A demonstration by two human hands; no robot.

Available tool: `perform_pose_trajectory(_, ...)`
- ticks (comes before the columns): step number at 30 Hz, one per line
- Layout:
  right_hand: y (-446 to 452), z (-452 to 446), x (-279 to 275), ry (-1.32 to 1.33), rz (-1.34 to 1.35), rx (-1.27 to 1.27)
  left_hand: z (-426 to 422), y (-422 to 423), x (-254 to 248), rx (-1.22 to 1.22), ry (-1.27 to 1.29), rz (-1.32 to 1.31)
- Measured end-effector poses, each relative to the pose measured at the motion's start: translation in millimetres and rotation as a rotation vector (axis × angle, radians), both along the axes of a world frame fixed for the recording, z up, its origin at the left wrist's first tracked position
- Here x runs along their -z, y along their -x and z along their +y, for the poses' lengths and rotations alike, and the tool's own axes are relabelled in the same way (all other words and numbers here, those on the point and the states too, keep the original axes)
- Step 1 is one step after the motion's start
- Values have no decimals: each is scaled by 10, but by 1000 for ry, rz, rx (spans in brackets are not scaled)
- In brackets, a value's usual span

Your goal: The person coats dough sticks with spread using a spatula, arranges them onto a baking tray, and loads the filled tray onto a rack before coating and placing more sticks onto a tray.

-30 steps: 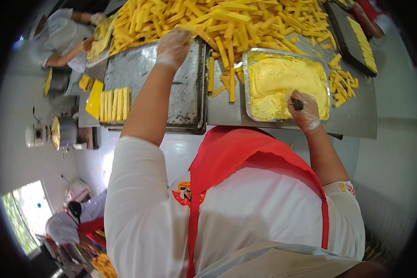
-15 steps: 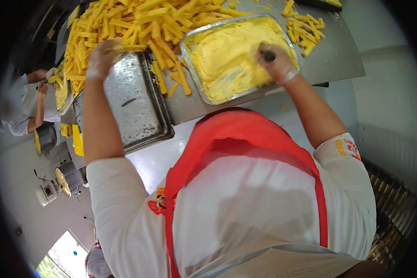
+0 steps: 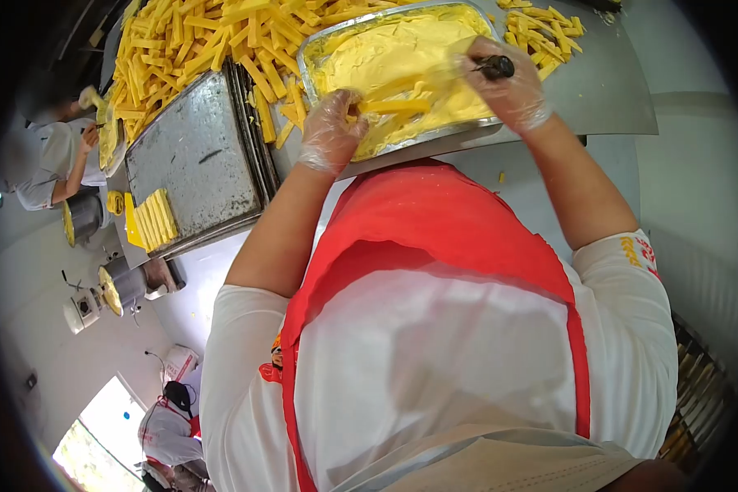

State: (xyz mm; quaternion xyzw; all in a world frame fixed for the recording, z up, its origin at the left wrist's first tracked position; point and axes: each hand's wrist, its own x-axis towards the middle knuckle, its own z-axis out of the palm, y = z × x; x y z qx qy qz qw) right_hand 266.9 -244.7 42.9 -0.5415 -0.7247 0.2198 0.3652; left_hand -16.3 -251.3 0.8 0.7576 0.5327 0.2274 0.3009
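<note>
My left hand (image 3: 334,131), in a clear plastic glove, pinches a yellow cake stick (image 3: 400,107) over the near part of a foil-coloured metal tray (image 3: 305,70). Soft yellow cream (image 3: 377,61) fills that tray, with scraped marks in it. My right hand (image 3: 512,90), also gloved, is closed around a black-handled spatula (image 3: 494,67) at the tray's right side. Its blade is smeared by motion and points left over the cream, toward the stick. Left of my left hand lies a dark-edged baking tray (image 3: 197,156), with several yellow sticks (image 3: 156,221) side by side on its near left corner.
A large heap of yellow sticks (image 3: 213,37) covers the back of the metal table, and a smaller pile (image 3: 541,33) lies at the right. At far left a co-worker (image 3: 57,160) stands by pots (image 3: 82,217). Another person (image 3: 168,435) is near the bright doorway.
My left hand has moved right, from the heap's edge above the baking tray to the cream tray, bringing a stick. The right hand has shifted slightly up and right with the spatula.
</note>
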Motion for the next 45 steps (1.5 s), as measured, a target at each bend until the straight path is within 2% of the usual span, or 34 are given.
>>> perform_pose_trajectory(1,145,-69,-26,64,280,-54,-37,-69,-54,-27,-39,29)
perform_pose_trajectory(2,247,-124,-20,61,315,-132,-56,-127,-96,-52,-82,56)
perform_pose_trajectory(5,167,-67,212,29,295,-127,-108,-116,-83,-7,-147,-10)
perform_pose_trajectory(6,-42,58,422,160,247,-17,-104,-81,-76,-9,-147,-6)
perform_pose_trajectory(7,-162,117,537,292,197,94,-97,-34,-70,72,-266,83)
perform_pose_trajectory(8,-160,98,481,292,200,95,-82,-4,-61,156,-387,171)
perform_pose_trajectory(11,51,-70,86,145,248,-159,-100,37,-26,299,-529,300)
perform_pose_trajectory(14,38,11,221,77,106,-134,-105,45,-75,442,-523,365)
perform_pose_trajectory(15,-47,90,304,158,-16,-60,-95,48,-74,444,-526,368)
perform_pose_trajectory(17,-102,104,323,148,1,-72,-67,54,-45,236,-388,305)
perform_pose_trajectory(18,-75,61,227,147,19,-82,-62,14,-81,230,-382,305)
perform_pose_trajectory(19,70,-52,148,174,316,-202,-53,-50,-129,42,-155,262)
perform_pose_trajectory(20,150,-75,136,177,316,-203,-34,-98,-163,-143,67,215)
perform_pose_trajectory(22,254,-87,140,160,266,-295,12,-100,-155,-141,124,203)
perform_pose_trajectory(23,190,-30,196,164,204,-204,18,-87,-146,-135,181,193)
perform_pose_trajectory(24,97,71,276,225,119,-88,23,-71,-138,-134,182,191)
perform_pose_trajectory(26,32,114,290,120,-142,32,26,-28,-112,-117,166,152)
perform_pose_trajectory(27,147,40,162,125,-147,18,18,-33,-114,-130,173,148)
perform_pose_trajectory(29,420,-163,-90,67,234,-276,32,-104,-153,-163,131,167)
perform_pose_trajectory(32,431,-73,283,153,347,-211,3,-42,-141,-128,133,127)
perform_pose_trajectory(33,266,10,394,118,98,-94,-40,42,-157,-109,115,103)
perform_pose_trajectory(35,55,69,541,172,76,11,-156,300,-220,-166,107,38)
perform_pose_trajectory(36,-12,96,582,123,60,-20,-221,506,-255,-189,103,-21)
perform_pose_trajectory(37,-15,91,578,60,3,-40,-307,741,-230,-256,-56,-76)
perform_pose_trajectory(38,33,64,514,136,5,-8,-368,1045,-217,-325,-87,-59)
perform_pose_trajectory(40,110,35,462,110,-28,19,-553,1726,-236,-607,-436,49)
perform_pose_trajectory(41,110,49,450,88,-34,-9,-651,2076,-247,-723,-496,123)
perform_pose_trajectory(42,80,89,555,75,-33,24,-736,2428,-263,-827,-550,196)
perform_pose_trajectory(45,171,153,477,78,-83,8,-853,3227,-204,-981,-432,324)
